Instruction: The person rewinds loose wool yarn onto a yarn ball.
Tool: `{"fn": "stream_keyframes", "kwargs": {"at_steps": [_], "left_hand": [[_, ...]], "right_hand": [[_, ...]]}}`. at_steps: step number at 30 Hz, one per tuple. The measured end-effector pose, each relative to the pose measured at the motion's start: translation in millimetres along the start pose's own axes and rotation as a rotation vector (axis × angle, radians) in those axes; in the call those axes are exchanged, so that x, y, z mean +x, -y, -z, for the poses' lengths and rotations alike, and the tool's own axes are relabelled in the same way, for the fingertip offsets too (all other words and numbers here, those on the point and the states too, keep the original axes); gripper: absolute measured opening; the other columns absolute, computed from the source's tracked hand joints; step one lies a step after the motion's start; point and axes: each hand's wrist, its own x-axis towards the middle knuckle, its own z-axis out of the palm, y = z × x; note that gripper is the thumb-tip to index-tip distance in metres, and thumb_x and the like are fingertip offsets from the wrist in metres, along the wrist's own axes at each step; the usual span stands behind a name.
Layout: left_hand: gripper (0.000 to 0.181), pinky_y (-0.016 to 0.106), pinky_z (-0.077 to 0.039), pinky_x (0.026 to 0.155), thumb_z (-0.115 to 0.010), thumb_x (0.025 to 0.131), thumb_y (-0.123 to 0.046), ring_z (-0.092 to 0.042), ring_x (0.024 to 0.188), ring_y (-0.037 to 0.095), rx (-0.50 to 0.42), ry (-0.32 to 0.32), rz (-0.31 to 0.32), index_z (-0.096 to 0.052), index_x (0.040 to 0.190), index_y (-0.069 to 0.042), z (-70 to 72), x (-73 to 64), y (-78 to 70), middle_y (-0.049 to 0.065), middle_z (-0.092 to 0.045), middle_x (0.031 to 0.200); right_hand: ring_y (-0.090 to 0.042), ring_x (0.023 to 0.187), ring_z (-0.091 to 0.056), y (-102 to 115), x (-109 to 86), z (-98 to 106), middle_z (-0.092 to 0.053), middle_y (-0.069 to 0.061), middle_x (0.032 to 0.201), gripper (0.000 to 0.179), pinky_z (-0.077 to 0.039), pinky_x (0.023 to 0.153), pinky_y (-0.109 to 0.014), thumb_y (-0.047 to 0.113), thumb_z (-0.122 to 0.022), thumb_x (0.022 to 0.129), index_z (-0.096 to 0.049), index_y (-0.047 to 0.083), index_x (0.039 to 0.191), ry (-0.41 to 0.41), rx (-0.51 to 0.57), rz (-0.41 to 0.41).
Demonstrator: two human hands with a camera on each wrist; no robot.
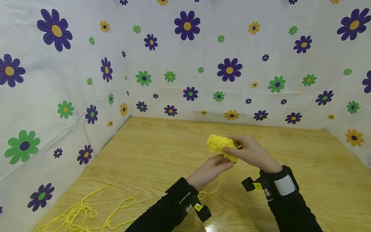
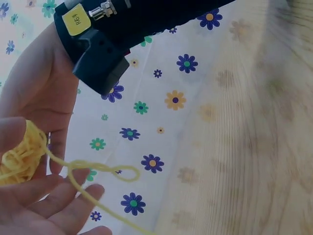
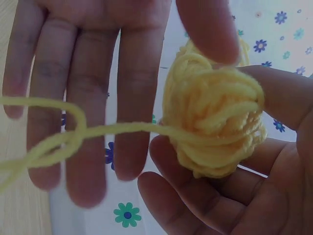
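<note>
A small wound ball of yellow yarn (image 1: 219, 142) is held above the table. My right hand (image 1: 255, 153) grips it from the right, thumb on the near side; in the right wrist view its fingers (image 3: 210, 200) curl under the ball. Just below and left is my left hand (image 1: 210, 170). Its thumb (image 3: 212, 34) touches the ball, while its other fingers (image 3: 88, 117) stretch out straight beside it. From the ball a yarn strand (image 3: 122, 128) crosses those fingers and forms a slack loop. In the left wrist view this twisted loop (image 2: 128, 173) hangs near the fingertips.
Loose yellow yarn (image 1: 76, 211) lies tangled on the wooden table (image 1: 156, 145) at the lower left. A thin strand (image 1: 213, 190) runs down behind my left wrist. White flower-print sheeting (image 1: 174, 58) stands around the back and sides. Each wrist carries a black camera (image 1: 203, 212).
</note>
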Motion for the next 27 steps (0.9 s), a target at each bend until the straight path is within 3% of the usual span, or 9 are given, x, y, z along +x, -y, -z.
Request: {"fn": "stream_keyframes", "kwargs": {"at_steps": [4, 7, 11, 13, 16, 20, 27], "left_hand": [[0.034, 0.049, -0.031, 0.102, -0.045, 0.098, -0.011, -0.053, 0.108, 0.027, -0.073, -0.008, -0.065, -0.045, 0.131, -0.001, -4.0, 3.8, 1.6, 0.020, -0.057, 0.117], [0.031, 0.046, -0.036, 0.098, -0.046, 0.098, -0.010, -0.059, 0.091, 0.020, -0.093, -0.019, -0.056, -0.047, 0.127, 0.000, -5.8, 5.8, 2.0, 0.013, -0.061, 0.100], [0.020, 0.033, -0.047, 0.078, -0.046, 0.098, -0.011, -0.052, 0.069, 0.009, -0.089, -0.054, -0.042, -0.053, 0.112, 0.001, -5.9, 7.7, 1.5, 0.000, -0.053, 0.081], [0.015, 0.024, -0.042, 0.063, -0.046, 0.098, -0.012, -0.042, 0.060, 0.007, -0.085, -0.071, -0.044, -0.053, 0.100, 0.001, -4.8, 8.4, 0.1, -0.001, -0.046, 0.073], [0.022, 0.021, -0.027, 0.049, -0.046, 0.098, -0.015, -0.027, 0.050, 0.007, -0.059, -0.103, -0.025, -0.060, 0.099, 0.002, -2.3, 8.7, -3.3, -0.002, -0.036, 0.064], [0.031, 0.023, -0.018, 0.044, -0.049, 0.097, -0.022, -0.017, 0.043, 0.008, 0.025, -0.143, 0.021, -0.064, 0.110, 0.000, 3.1, 7.8, -6.9, -0.005, -0.029, 0.055], [0.033, 0.023, -0.017, 0.044, -0.053, 0.094, -0.027, -0.016, 0.040, 0.007, 0.117, -0.148, 0.065, -0.067, 0.102, 0.002, 13.7, 4.8, -14.1, -0.007, -0.027, 0.049]], "right_hand": [[-0.018, 0.076, -0.055, 2, 0.5, 1, -0.064, -0.012, 0.097, 0.036, -0.051, 0.066, -0.037, 0.016, -0.061, 0.090, -0.056, -0.005, 0.119, -0.003, 0.002, -0.001], [-0.017, 0.077, -0.056, 3, 0.6, 3, -0.064, -0.011, 0.095, 0.033, -0.051, 0.068, -0.037, 0.016, -0.061, 0.090, -0.058, -0.004, 0.116, -0.012, -0.003, -0.008], [-0.018, 0.077, -0.057, 4, 1.2, 6, -0.064, -0.012, 0.095, 0.033, -0.051, 0.066, -0.037, 0.017, -0.061, 0.090, -0.058, -0.005, 0.115, -0.017, 0.007, -0.019], [-0.019, 0.077, -0.058, 3, 1.4, 7, -0.064, -0.013, 0.096, 0.033, -0.052, 0.065, -0.036, 0.016, -0.060, 0.090, -0.057, -0.005, 0.115, -0.020, 0.011, -0.025], [-0.020, 0.078, -0.058, 1, 0.7, 10, -0.064, -0.014, 0.096, 0.034, -0.053, 0.064, -0.035, 0.017, -0.060, 0.090, -0.057, -0.005, 0.115, -0.033, 0.006, -0.033], [-0.020, 0.077, -0.058, -2, -1.9, 15, -0.063, -0.015, 0.096, 0.035, -0.053, 0.064, -0.035, 0.018, -0.060, 0.091, -0.056, -0.006, 0.116, -0.049, -0.001, -0.047], [-0.023, 0.078, -0.057, -6, -7.5, 22, -0.062, -0.016, 0.098, 0.040, -0.053, 0.066, -0.037, 0.024, -0.059, 0.091, -0.056, -0.005, 0.117, -0.073, -0.004, -0.109]]}}
